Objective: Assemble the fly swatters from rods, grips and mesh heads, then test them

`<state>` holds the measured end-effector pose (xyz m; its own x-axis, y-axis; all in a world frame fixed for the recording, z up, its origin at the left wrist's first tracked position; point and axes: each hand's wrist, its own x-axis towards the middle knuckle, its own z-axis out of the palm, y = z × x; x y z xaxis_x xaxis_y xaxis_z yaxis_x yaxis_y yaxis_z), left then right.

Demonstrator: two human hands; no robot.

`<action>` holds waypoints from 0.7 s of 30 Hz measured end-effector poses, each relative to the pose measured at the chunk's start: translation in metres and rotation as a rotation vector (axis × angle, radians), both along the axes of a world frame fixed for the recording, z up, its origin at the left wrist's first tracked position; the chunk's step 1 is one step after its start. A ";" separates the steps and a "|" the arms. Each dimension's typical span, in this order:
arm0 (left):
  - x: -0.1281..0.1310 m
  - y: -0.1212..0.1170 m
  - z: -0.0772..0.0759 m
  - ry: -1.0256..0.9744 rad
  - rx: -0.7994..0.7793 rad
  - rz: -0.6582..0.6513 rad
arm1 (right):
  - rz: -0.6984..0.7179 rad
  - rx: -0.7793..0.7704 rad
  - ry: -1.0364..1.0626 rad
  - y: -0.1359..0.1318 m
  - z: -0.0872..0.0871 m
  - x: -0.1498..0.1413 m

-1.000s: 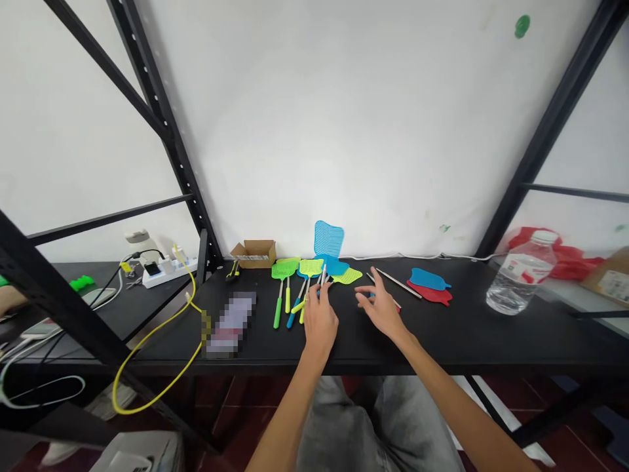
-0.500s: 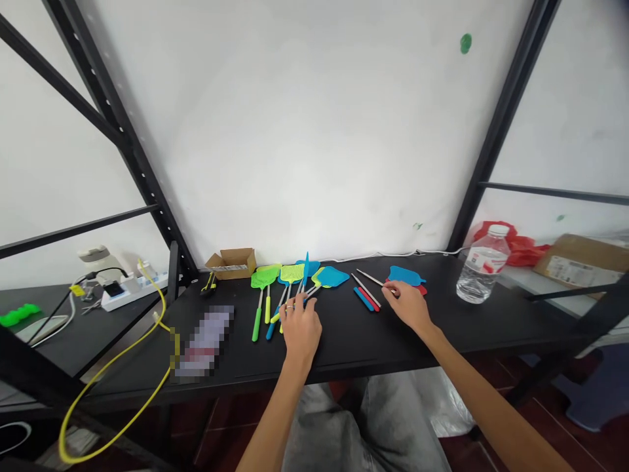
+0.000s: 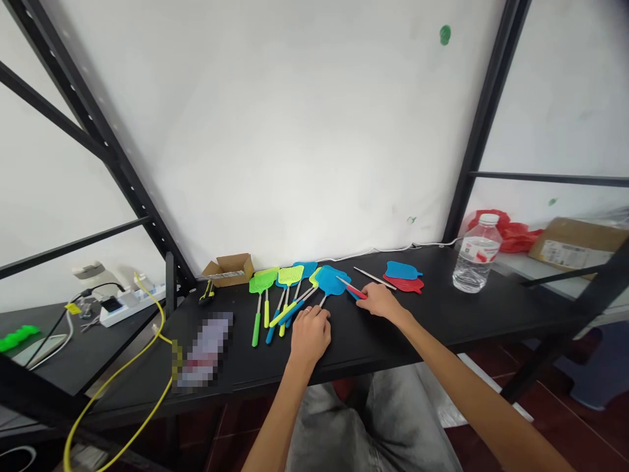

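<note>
My left hand (image 3: 311,334) is closed over the lower end of a blue fly swatter (image 3: 333,280); its handle is hidden under my fingers. To its left lie several green, yellow and blue fly swatters (image 3: 263,280), their handles toward me. Between finger and thumb, my right hand (image 3: 382,301) grips a red handle (image 3: 356,292) with a thin metal rod sticking out to the left. Part of a blue handle (image 3: 352,294) shows just under the red one. Behind that hand rest a loose metal rod (image 3: 371,276), a blue swatter head (image 3: 400,269) and a red swatter head (image 3: 403,284).
On the black table (image 3: 236,360) stand a small open cardboard box (image 3: 230,270) and, at right, a water bottle (image 3: 477,255). A blurred flat item (image 3: 206,347) lies left, beside a looping yellow cable (image 3: 118,377). Black shelf posts (image 3: 479,124) frame both sides.
My right hand has left the loose metal rod and picked up the red handle from the table. My left hand has shifted slightly right and nearer, onto the blue fly swatter, whose head has turned.
</note>
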<state>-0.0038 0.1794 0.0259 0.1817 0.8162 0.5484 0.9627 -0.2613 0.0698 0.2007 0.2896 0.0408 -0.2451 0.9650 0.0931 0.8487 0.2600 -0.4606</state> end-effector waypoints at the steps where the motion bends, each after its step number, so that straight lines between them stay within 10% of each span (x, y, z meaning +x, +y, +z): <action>1: 0.000 0.000 -0.001 0.000 0.012 0.035 | 0.001 0.008 0.007 -0.001 -0.001 -0.004; 8: 0.002 0.011 0.003 0.019 0.026 0.217 | 0.012 0.047 0.059 -0.005 -0.011 -0.017; 21: 0.040 0.119 0.001 -0.655 -0.198 0.108 | 0.380 -0.186 0.399 0.055 -0.016 -0.023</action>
<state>0.0362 0.2986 0.0273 -0.2243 0.9073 0.3557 0.7256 -0.0881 0.6824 0.1777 0.3446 0.0252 -0.5580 0.8253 0.0868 0.4628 0.3963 -0.7930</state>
